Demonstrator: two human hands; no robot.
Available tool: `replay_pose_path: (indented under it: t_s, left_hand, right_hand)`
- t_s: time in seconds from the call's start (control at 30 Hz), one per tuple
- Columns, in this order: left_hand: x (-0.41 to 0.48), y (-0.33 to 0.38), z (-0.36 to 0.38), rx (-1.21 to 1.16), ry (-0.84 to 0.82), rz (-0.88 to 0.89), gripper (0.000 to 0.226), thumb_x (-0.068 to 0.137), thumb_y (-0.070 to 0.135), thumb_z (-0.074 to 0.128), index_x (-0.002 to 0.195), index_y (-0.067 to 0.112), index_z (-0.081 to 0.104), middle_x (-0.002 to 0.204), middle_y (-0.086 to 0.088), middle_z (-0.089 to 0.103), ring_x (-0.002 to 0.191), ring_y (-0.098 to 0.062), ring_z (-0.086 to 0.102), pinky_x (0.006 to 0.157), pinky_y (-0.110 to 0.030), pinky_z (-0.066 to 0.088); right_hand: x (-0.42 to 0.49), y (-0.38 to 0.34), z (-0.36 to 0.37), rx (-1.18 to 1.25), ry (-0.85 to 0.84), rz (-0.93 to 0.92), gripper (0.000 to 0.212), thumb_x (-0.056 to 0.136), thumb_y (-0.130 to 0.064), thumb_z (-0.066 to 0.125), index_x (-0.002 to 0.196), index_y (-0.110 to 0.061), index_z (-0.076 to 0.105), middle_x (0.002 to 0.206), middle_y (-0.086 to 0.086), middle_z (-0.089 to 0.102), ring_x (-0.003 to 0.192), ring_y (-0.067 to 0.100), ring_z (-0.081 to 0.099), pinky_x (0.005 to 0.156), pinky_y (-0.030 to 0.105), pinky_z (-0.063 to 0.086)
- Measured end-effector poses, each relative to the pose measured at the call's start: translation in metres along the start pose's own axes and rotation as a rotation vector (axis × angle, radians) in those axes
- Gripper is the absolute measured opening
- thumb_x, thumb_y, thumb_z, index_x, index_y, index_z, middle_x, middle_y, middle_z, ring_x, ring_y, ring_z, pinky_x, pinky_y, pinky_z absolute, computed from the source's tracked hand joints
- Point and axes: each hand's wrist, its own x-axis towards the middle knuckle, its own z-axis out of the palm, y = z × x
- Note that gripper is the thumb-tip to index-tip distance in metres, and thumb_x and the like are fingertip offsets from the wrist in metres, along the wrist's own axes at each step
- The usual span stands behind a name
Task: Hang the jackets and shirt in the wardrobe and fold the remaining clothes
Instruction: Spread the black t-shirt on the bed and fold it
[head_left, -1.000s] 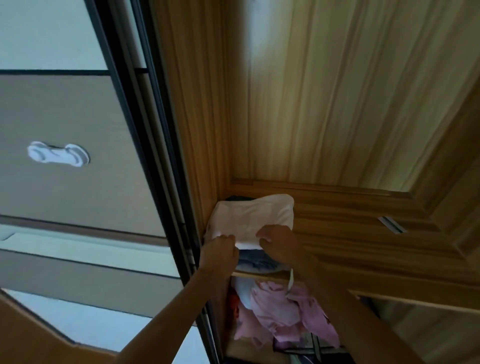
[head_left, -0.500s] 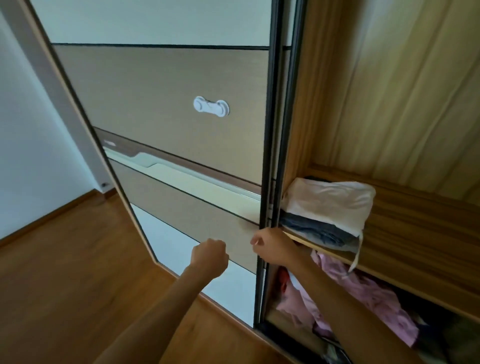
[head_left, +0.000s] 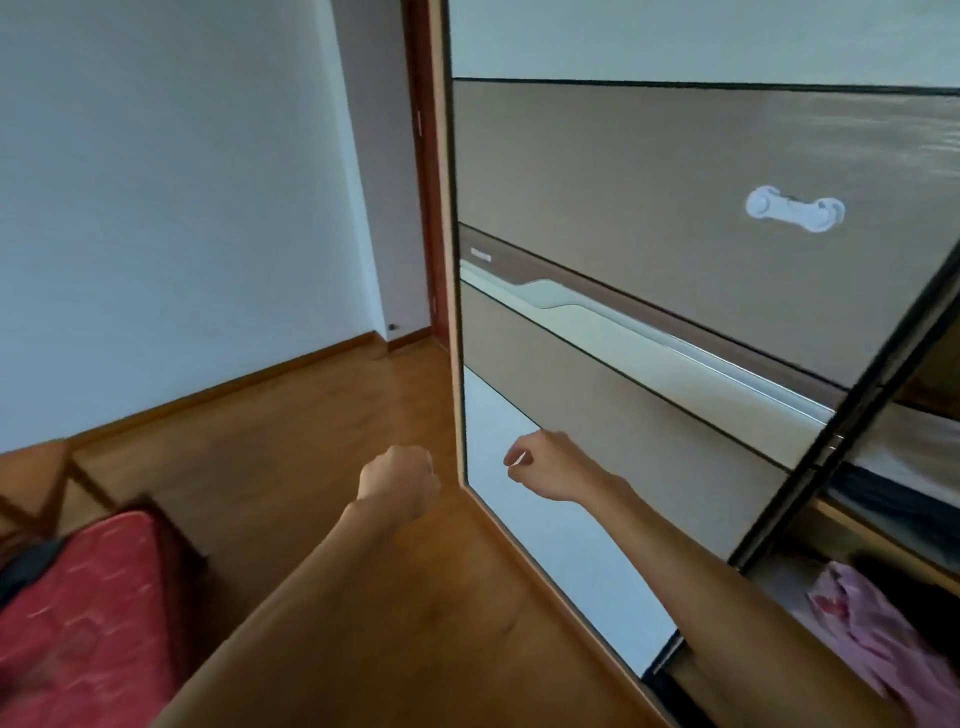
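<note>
The wardrobe's sliding door (head_left: 649, 171), brown and white panels with a white latch (head_left: 795, 209), fills the upper right. Past its dark frame at the far right, a shelf holds a folded stack of clothes (head_left: 904, 501), only partly in view and blurred. A pink garment (head_left: 878, 634) lies crumpled in the compartment below. My left hand (head_left: 400, 483) floats over the wooden floor, fingers curled into a fist with nothing in it. My right hand (head_left: 545, 467) hovers in front of the door's white lower panel, also curled and holding nothing.
A red patterned mattress (head_left: 78, 623) with a dark item at its edge lies at the lower left. Wooden floor (head_left: 311, 415) runs to a pale wall and a dark red door frame (head_left: 426, 182) in the corner.
My hands have let go of the white folded garment on the shelf and drawn back. The view has swung left from the wardrobe's inside toward the room.
</note>
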Motion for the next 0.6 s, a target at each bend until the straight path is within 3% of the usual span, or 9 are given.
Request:
replay_pose_path:
  t_s: [0.1, 0.3, 0.4, 0.6]
  left_hand:
    - [-0.015, -0.076, -0.029, -0.042, 0.036, -0.097, 0.022, 0.095, 0.024, 0.049, 0.094, 0.022, 0.070, 0.090, 0.003, 0.069, 0.081, -0.017, 0.066, 0.076, -0.034, 0.058]
    - [-0.072, -0.217, -0.055, -0.044, 0.140, -0.342, 0.023, 0.093, 0.026, 0.051, 0.103, 0.019, 0.071, 0.103, -0.004, 0.070, 0.094, -0.029, 0.068, 0.077, -0.035, 0.052]
    - [-0.108, -0.276, -0.061, -0.037, 0.170, -0.471, 0.025, 0.094, 0.024, 0.048, 0.099, 0.015, 0.071, 0.098, -0.006, 0.069, 0.089, -0.029, 0.068, 0.064, -0.031, 0.046]
    - [-0.178, -0.373, -0.073, -0.066, 0.224, -0.745, 0.022, 0.091, 0.028, 0.052, 0.095, 0.019, 0.071, 0.094, -0.001, 0.068, 0.085, -0.024, 0.065, 0.063, -0.031, 0.041]
  right_hand:
    - [0.034, -0.070, 0.037, -0.007, -0.031, -0.100, 0.024, 0.096, -0.023, 0.057, 0.115, -0.014, 0.070, 0.117, 0.006, 0.070, 0.103, 0.022, 0.067, 0.081, 0.026, 0.050]
    - [0.075, -0.200, 0.109, -0.075, -0.187, -0.303, 0.024, 0.097, -0.020, 0.056, 0.116, -0.018, 0.071, 0.119, 0.001, 0.070, 0.106, 0.017, 0.066, 0.093, 0.034, 0.055]
    - [0.086, -0.266, 0.150, -0.167, -0.260, -0.394, 0.023, 0.095, -0.025, 0.058, 0.113, -0.023, 0.072, 0.115, -0.002, 0.071, 0.102, 0.015, 0.066, 0.089, 0.033, 0.055]
    - [0.091, -0.381, 0.232, -0.224, -0.393, -0.619, 0.020, 0.094, -0.027, 0.060, 0.110, -0.027, 0.071, 0.117, -0.002, 0.070, 0.104, 0.015, 0.065, 0.091, 0.034, 0.055]
